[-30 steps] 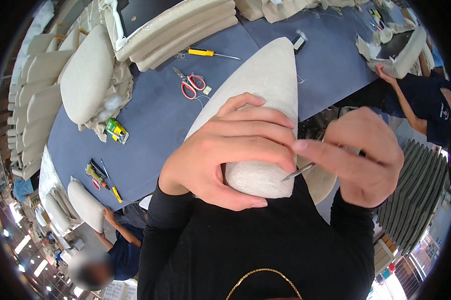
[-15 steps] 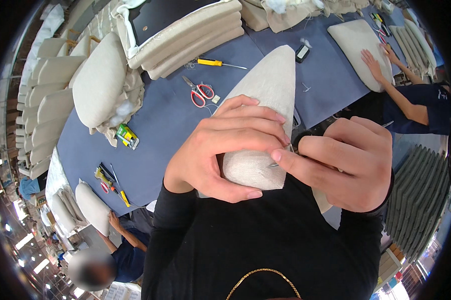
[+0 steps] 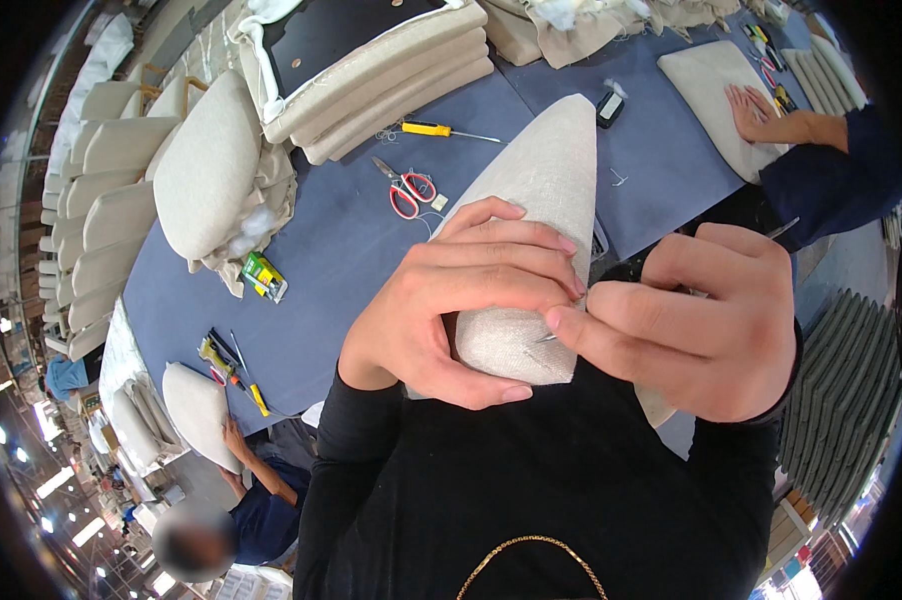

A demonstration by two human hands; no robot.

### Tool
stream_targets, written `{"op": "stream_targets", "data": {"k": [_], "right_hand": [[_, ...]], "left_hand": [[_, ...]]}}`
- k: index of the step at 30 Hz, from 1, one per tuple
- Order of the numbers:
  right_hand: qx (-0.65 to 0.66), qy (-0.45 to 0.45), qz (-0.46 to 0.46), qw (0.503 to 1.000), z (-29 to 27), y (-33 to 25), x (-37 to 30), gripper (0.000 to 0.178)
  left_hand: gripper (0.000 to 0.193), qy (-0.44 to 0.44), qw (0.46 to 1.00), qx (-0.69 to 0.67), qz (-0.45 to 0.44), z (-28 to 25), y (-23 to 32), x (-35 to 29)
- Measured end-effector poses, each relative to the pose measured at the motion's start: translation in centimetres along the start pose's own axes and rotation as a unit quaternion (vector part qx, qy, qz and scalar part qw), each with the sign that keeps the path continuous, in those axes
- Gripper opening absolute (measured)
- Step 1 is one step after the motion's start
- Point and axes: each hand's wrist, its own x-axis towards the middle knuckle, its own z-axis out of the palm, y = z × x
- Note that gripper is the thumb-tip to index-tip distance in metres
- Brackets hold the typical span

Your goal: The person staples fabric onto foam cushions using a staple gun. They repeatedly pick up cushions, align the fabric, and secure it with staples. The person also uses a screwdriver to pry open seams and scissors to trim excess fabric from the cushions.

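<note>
A beige fabric-covered padded panel stands tilted in front of my chest, its narrow corner toward me. My left hand is closed round that near end, thumb below and fingers across the top. At the panel's side, my right hand is closed, its fingertips pinching a thin metal needle against the fabric near the corner. A slim metal tip sticks out behind the right fist; a dark rounded piece shows beside its fingers. What the palm holds is mostly hidden.
On the blue-grey table lie red-handled scissors, a yellow-handled screwdriver and a green-yellow box. Stacked beige panels stand at the back. Two co-workers handle panels, one with a hand at far right, another at lower left.
My hands and the panel keep almost the same pose, with the whole view shifted slightly. At far right, the co-worker's arm and sleeve have moved farther over their panel.
</note>
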Motion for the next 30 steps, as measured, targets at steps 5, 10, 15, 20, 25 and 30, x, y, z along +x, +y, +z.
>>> {"op": "stream_targets", "data": {"k": [5, 10, 15, 20, 25, 30], "right_hand": [[0.018, 0.040, -0.017, 0.999, 1.4, 0.3, -0.3, 0.043], [0.052, 0.106, -0.008, 0.993, 3.6, 0.8, -1.2, 0.041], [0.080, 0.143, -0.006, 0.987, 5.0, 1.0, -1.4, 0.042], [0.048, 0.088, -0.025, 0.995, 1.8, 2.2, -0.8, 0.044], [0.169, 0.180, 0.192, 0.950, 4.7, 2.8, -2.3, 0.027], [0.319, 0.254, 0.306, 0.860, 10.9, 2.6, -2.0, 0.018]], "left_hand": [[0.061, 0.008, 1.000, -0.011, -0.004, 0.1, 0.0, 0.0], [0.060, 0.018, 1.000, -0.015, -0.014, -0.1, 0.0, 0.0], [0.060, 0.024, 1.000, -0.018, -0.008, -0.1, -0.2, -0.3], [0.058, 0.026, 0.999, -0.034, -0.002, -0.1, -0.3, -0.3], [0.049, 0.007, 0.999, -0.046, 0.028, -0.7, -0.5, -0.6], [0.040, -0.020, 0.998, -0.025, 0.048, -0.4, -0.5, -0.5]]}}
